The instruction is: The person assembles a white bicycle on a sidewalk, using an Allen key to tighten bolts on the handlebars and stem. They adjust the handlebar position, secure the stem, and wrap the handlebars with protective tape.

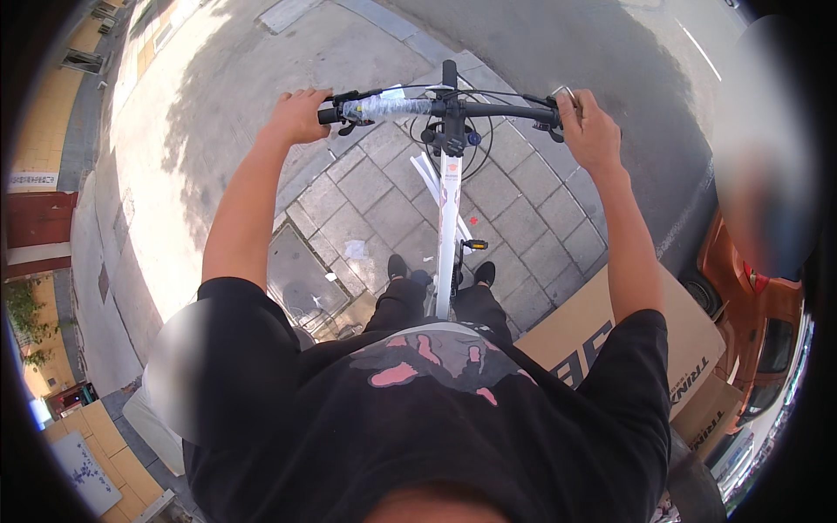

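Handlebar of white bicycle far ahead, over grey paving | my left hand closed around left grip | my right hand wrapped on right grip | cardboard box near right.

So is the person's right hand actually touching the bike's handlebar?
Touching. The head view shows the right hand wrapped around the right end of the black handlebar.
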### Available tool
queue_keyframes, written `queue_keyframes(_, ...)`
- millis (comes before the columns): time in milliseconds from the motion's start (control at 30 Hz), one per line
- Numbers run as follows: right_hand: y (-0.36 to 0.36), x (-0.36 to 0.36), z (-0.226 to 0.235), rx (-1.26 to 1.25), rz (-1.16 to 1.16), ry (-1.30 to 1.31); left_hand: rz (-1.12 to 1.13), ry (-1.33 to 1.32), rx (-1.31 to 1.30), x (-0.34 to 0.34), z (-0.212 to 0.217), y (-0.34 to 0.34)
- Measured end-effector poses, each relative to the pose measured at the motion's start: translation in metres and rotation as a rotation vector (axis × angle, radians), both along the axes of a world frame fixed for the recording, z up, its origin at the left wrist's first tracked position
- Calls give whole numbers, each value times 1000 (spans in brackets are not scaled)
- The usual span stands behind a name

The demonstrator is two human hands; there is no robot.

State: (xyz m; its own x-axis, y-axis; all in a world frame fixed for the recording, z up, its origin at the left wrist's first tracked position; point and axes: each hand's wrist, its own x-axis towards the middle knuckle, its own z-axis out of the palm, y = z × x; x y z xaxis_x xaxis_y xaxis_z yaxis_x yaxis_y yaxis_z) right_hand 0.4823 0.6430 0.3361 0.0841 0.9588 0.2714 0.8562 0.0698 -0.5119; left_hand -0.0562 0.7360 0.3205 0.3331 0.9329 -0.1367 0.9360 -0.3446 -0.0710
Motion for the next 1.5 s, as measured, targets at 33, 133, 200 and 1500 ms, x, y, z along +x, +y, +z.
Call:
queue_keyframes(33,-25,-19,-3,-54,29,100,-12,2,1,2,2,-1)
queue_keyframes(133,-74,-57,-67,-195,91,298,-146,-27,190,11,5,-17)
queue_keyframes(200,-89,-81,-109,-222,76,489,-154,-324,291,46,11,-45)
queue_keyframes(1500,-63,-131,-180,55,151,611,919,-871,-603,-7,-244,-408)
